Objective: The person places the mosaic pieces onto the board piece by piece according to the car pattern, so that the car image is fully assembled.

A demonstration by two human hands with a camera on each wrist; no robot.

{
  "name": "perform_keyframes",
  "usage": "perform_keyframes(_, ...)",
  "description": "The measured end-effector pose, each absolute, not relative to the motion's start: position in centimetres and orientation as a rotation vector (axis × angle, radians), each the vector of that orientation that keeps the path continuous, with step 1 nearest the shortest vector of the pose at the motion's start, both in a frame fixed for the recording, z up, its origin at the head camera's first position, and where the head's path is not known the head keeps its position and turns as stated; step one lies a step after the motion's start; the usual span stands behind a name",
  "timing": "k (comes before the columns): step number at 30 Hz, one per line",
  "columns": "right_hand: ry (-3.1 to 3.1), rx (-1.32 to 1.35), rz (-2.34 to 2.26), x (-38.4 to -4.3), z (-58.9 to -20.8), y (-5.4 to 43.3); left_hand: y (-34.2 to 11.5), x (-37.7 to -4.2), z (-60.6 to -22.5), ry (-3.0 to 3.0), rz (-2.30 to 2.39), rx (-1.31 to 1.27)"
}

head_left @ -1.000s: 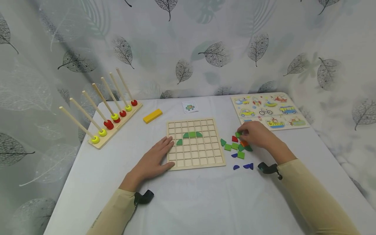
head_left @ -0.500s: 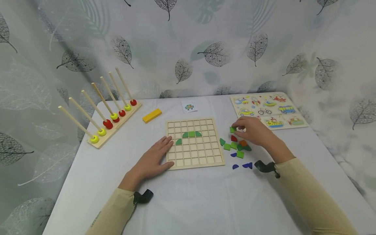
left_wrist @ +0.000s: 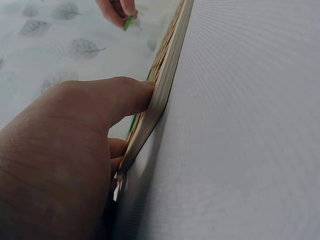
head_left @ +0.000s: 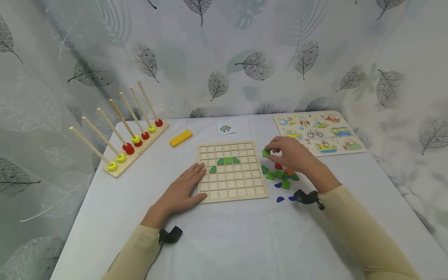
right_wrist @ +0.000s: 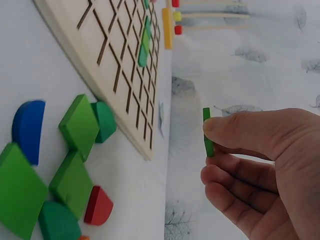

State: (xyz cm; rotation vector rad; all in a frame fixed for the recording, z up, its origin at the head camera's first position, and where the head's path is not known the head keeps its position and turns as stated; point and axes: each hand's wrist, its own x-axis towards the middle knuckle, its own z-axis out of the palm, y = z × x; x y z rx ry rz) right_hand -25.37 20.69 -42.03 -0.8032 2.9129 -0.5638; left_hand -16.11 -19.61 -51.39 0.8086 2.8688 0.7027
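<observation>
A wooden grid board (head_left: 227, 186) lies on the table with green pieces in some upper cells: a green square (head_left: 228, 160) between two quarter-round pieces, and another quarter-round (head_left: 212, 169) lower left. My left hand (head_left: 180, 190) rests along the board's left edge, fingers fairly straight, the thumb touching its side in the left wrist view. My right hand (head_left: 292, 155) pinches a green square tile (right_wrist: 207, 132) between thumb and fingers, off the board's upper right side. Below that hand lie loose green squares (head_left: 270, 175), a red piece (head_left: 278, 166), an orange piece (head_left: 289, 171) and blue half-rounds (head_left: 280, 199).
A rack of wooden pegs (head_left: 136, 153) with red and yellow beads stands at the left. Behind the board are a yellow block (head_left: 181, 138) and a small picture card (head_left: 225, 128). A picture puzzle board (head_left: 315, 134) lies at the back right.
My right hand has lifted the green square tile from the loose pieces and moved left toward the grid board. The left hand has stayed in place.
</observation>
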Motion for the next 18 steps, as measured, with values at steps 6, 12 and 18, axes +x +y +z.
perform_keyframes(6, 2.904, -0.898, -0.597, -25.2, -41.8, 19.6, -19.5, -16.0, -51.2, 2.868, 0.708, 0.815)
perform_keyframes(12, 2.893, -0.970, -0.616, -25.1, -41.6, 18.3, -19.5, -16.0, -51.1, 2.867, 0.709, 0.808)
perform_keyframes(18, 2.857, -1.015, -0.662, -25.1, -41.3, 16.9, -19.4, -15.9, -51.2, 2.871, 0.698, 0.805)
